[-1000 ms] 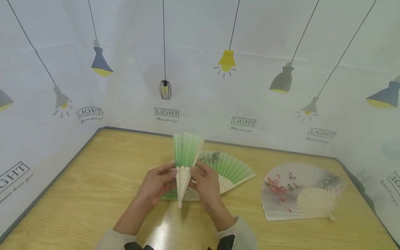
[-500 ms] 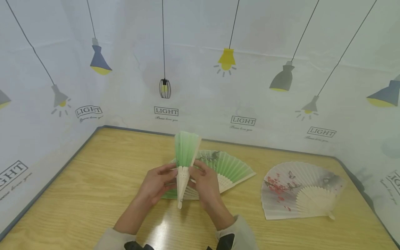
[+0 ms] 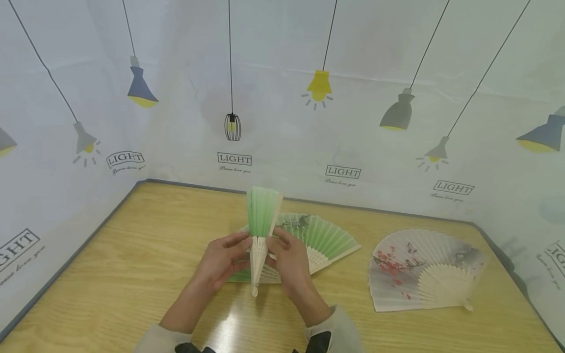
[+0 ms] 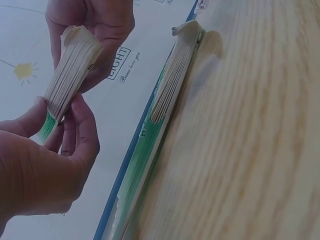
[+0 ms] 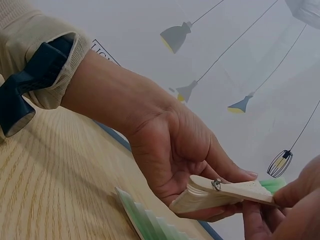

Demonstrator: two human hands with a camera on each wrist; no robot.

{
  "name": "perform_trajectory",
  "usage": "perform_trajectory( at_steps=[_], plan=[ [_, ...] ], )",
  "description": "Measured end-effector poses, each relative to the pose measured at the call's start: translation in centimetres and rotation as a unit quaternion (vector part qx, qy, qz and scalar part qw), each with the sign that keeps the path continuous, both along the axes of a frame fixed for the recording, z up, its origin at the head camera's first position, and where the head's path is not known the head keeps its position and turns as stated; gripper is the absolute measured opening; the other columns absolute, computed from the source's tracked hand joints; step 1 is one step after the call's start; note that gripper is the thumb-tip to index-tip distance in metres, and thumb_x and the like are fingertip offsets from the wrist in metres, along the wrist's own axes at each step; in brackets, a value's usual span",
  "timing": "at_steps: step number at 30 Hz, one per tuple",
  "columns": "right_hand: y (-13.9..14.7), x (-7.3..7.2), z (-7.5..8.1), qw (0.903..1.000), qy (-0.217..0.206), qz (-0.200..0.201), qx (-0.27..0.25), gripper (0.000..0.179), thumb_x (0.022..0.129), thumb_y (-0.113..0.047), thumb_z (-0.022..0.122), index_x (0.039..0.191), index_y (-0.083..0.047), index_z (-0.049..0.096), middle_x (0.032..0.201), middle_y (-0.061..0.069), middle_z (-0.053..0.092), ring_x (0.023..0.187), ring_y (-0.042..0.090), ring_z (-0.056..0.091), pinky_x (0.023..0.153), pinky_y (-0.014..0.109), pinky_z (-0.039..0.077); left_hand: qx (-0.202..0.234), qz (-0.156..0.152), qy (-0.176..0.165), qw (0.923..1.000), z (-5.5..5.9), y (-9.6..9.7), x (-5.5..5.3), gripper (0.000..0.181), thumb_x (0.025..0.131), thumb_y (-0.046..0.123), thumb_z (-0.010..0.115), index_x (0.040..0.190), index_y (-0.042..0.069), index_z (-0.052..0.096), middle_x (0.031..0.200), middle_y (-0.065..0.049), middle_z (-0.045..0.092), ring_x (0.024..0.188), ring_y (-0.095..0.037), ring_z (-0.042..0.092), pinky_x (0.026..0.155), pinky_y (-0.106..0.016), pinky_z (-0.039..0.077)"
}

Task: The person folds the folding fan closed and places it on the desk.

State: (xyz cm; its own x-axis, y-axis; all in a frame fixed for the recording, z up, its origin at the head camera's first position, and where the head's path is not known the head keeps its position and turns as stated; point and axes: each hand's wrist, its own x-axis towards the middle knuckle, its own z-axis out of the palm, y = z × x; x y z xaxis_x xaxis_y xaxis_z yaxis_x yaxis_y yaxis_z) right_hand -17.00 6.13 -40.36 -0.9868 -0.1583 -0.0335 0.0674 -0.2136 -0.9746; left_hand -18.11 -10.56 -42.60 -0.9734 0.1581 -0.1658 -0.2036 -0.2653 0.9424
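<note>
A green folding fan point(image 3: 263, 213) with pale ribs stands nearly upright between the two hands, partly folded, its riveted end pointing down. My left hand point(image 3: 222, 260) pinches its ribs from the left with thumb and fingers. From the other side my right hand point(image 3: 291, 257) grips the same ribs, thumb in front. In the right wrist view the rivet end of the held fan point(image 5: 215, 192) shows its stacked ribs. Behind and below the hands a second green fan point(image 3: 328, 235) lies spread on the table, partly hidden by them.
A spread white folding fan point(image 3: 397, 264) with red blossoms lies to the right on the wooden table point(image 3: 110, 284). A white sheet point(image 3: 282, 122) printed with lamps rises along the table's back and side edges.
The held green fan has narrowed as the two hands squeeze its ribs closer together. The two fans on the table stay where they were.
</note>
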Motion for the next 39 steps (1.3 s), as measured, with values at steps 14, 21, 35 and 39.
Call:
perform_trajectory(
  at_steps=[14,21,35,39],
  plan=[
    [0.05,-0.16,0.15,1.0,0.0,-0.003,-0.001,0.036,0.097,-0.011,0.057,0.132,-0.002,0.055,0.116,0.017,0.062,0.108,0.029,0.061,0.09,0.038,0.052,-0.002,-0.008,0.011,0.9999,0.36,0.03,-0.08,0.043,0.094,0.012,0.062,0.131,-0.007,0.051,0.127,-0.022,0.056,0.105,-0.035,0.061,0.09,-0.045,0.052],
    [-0.2,-0.28,0.25,0.9997,0.017,-0.006,0.015,0.036,0.095,-0.008,0.06,0.128,0.003,0.056,0.105,0.015,0.061,0.106,0.027,0.06,0.089,0.038,0.053,-0.023,-0.033,0.026,0.9988,0.2,-0.06,-0.21,0.048,0.093,0.017,0.064,0.132,-0.008,0.05,0.125,-0.023,0.056,0.103,-0.034,0.062,0.088,-0.044,0.054],
    [-0.23,-0.18,-0.16,0.9997,0.005,-0.015,0.018,0.034,0.093,-0.008,0.063,0.126,-0.001,0.059,0.103,0.014,0.061,0.097,0.024,0.063,0.086,0.035,0.055,-0.027,-0.024,0.016,0.9992,0.11,0.1,0.02,0.045,0.092,0.015,0.065,0.13,-0.006,0.053,0.123,-0.021,0.058,0.097,-0.032,0.064,0.085,-0.043,0.055],
    [-0.25,-0.17,-0.28,0.9997,0.007,-0.016,0.016,0.032,0.093,-0.007,0.062,0.124,-0.001,0.061,0.103,0.014,0.061,0.098,0.024,0.063,0.085,0.034,0.055,-0.028,-0.021,0.013,0.9993,-0.03,0.14,0.02,0.044,0.092,0.014,0.066,0.129,-0.007,0.053,0.121,-0.019,0.059,0.096,-0.032,0.064,0.085,-0.043,0.055]
  ],
)
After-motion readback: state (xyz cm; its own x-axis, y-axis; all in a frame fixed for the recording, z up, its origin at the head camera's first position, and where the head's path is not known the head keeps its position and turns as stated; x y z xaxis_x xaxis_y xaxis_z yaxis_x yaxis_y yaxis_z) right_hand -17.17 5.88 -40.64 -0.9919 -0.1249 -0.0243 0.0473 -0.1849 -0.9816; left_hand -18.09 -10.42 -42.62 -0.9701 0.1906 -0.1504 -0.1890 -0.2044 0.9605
